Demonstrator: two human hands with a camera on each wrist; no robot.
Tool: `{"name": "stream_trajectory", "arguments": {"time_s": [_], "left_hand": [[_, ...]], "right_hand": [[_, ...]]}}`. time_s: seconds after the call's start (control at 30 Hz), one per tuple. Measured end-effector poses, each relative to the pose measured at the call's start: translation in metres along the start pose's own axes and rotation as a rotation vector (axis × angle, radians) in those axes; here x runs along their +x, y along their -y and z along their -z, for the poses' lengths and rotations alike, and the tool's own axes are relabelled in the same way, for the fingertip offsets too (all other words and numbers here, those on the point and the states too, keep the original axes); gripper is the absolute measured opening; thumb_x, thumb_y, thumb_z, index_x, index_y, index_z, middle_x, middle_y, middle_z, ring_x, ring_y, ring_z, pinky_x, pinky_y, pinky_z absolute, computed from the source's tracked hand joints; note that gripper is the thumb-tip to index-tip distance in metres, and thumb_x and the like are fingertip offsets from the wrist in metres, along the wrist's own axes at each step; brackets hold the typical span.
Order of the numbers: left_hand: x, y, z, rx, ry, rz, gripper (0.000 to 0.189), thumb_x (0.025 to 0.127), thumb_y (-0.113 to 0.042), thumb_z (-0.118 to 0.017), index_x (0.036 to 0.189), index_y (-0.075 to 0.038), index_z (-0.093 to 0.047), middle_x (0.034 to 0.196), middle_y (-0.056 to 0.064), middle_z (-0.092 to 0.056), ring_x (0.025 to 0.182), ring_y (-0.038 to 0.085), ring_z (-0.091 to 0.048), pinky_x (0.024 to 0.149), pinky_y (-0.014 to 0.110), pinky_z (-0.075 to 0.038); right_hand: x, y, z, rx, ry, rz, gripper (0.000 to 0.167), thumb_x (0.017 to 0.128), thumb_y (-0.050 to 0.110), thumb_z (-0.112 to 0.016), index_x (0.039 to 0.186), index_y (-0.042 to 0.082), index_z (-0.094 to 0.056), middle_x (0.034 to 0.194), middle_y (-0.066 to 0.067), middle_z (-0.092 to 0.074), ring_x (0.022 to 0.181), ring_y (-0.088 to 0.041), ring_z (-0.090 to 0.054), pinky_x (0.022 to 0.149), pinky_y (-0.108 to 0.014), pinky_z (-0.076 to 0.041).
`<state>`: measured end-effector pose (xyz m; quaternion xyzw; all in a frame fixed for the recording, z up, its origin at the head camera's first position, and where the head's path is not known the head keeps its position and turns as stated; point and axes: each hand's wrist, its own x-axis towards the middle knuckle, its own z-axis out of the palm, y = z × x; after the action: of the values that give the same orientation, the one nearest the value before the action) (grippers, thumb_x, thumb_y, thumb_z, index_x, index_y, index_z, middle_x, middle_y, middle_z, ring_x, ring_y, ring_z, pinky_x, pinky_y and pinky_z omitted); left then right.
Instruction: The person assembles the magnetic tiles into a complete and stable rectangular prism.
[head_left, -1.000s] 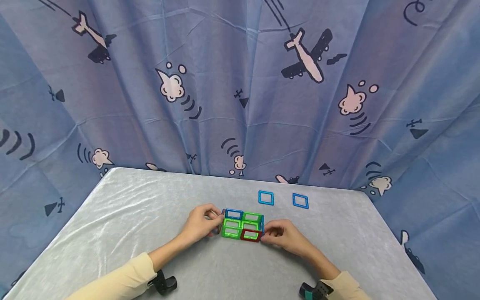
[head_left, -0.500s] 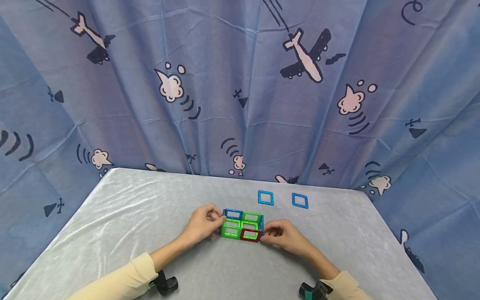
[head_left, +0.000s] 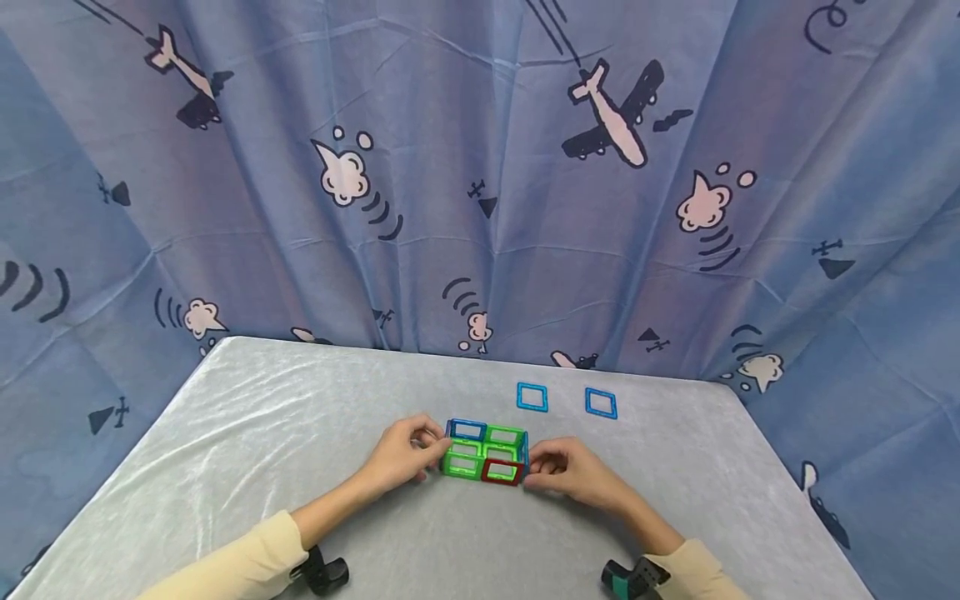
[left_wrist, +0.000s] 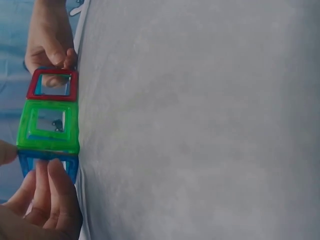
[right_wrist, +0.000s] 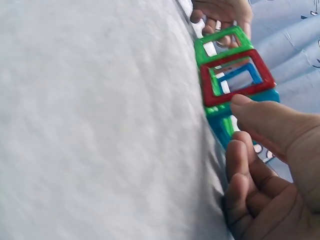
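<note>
An open-topped box of magnetic tiles (head_left: 482,469) stands mid-table, made of green, blue and red see-through square frames. At its left end my left hand (head_left: 402,450) holds a blue magnetic tile (left_wrist: 73,169), its fingers against the face and its thumb at an upper corner. My right hand (head_left: 576,473) steadies the opposite end. There the thumb touches the edge of the red magnetic tile (right_wrist: 206,87), and curled fingers lie by the blue end tile (right_wrist: 217,127). Part of each end is hidden behind the fingers in the head view.
Two loose blue tiles lie flat behind the box, one nearer (head_left: 532,408) and one farther right (head_left: 602,414). A grey-white cloth (head_left: 247,425) covers the table. A blue curtain (head_left: 420,275) with airplane prints hangs along its back edge.
The left-hand tile, slanted at the left end a second ago, now stands against the box as its end wall. My left fingers shifted slightly; the right hand stayed almost still.
</note>
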<state>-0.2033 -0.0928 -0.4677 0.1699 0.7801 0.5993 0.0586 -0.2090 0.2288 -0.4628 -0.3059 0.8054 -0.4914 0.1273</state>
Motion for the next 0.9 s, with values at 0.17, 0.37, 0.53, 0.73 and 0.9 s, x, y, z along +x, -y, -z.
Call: {"name": "stream_trajectory", "arguments": {"time_s": [0.17, 0.37, 0.53, 0.73, 0.9], "left_hand": [[-0.002, 0.003, 0.004, -0.022, 0.079, 0.019, 0.016, 0.100, -0.020, -0.069, 0.103, -0.004, -0.070, 0.089, 0.012, -0.069, 0.074, 0.027, -0.069, 0.055, 0.035, -0.057], [-0.006, 0.002, 0.009, -0.043, 0.120, 0.021, 0.018, 0.100, -0.021, -0.069, 0.106, -0.004, -0.072, 0.092, 0.013, -0.068, 0.078, 0.029, -0.068, 0.057, 0.035, -0.057], [-0.009, 0.002, 0.012, -0.050, 0.134, 0.031, 0.020, 0.101, -0.022, -0.068, 0.109, -0.004, -0.072, 0.095, 0.015, -0.067, 0.080, 0.031, -0.067, 0.059, 0.037, -0.058], [-0.010, 0.004, 0.015, -0.065, 0.109, 0.053, 0.020, 0.102, -0.023, -0.066, 0.111, -0.006, -0.072, 0.091, 0.015, -0.067, 0.080, 0.031, -0.065, 0.060, 0.041, -0.058], [-0.010, 0.003, 0.017, -0.069, 0.100, 0.059, 0.021, 0.101, -0.023, -0.067, 0.112, -0.006, -0.072, 0.093, 0.015, -0.067, 0.081, 0.030, -0.065, 0.061, 0.042, -0.058]], "right_hand": [[-0.005, -0.005, 0.016, -0.026, 0.009, 0.027, 0.016, 0.092, 0.008, -0.077, 0.106, 0.001, -0.073, 0.089, -0.007, -0.068, 0.074, -0.013, -0.061, 0.062, -0.026, -0.052], [-0.015, -0.016, 0.044, -0.031, 0.003, 0.040, 0.020, 0.095, 0.007, -0.074, 0.112, -0.003, -0.070, 0.095, -0.012, -0.068, 0.076, -0.020, -0.064, 0.064, -0.029, -0.055], [-0.024, -0.026, 0.067, -0.084, -0.025, 0.037, 0.020, 0.095, 0.006, -0.073, 0.113, -0.003, -0.070, 0.095, -0.013, -0.068, 0.075, -0.023, -0.064, 0.062, -0.029, -0.053], [-0.031, -0.036, 0.088, -0.176, -0.135, -0.013, 0.025, 0.094, 0.011, -0.075, 0.116, 0.000, -0.071, 0.093, -0.007, -0.068, 0.074, -0.020, -0.064, 0.060, -0.028, -0.051], [-0.030, -0.046, 0.100, -0.234, -0.242, -0.004, 0.029, 0.092, 0.010, -0.078, 0.118, -0.002, -0.070, 0.095, -0.009, -0.066, 0.078, -0.021, -0.063, 0.066, -0.030, -0.053]]}}
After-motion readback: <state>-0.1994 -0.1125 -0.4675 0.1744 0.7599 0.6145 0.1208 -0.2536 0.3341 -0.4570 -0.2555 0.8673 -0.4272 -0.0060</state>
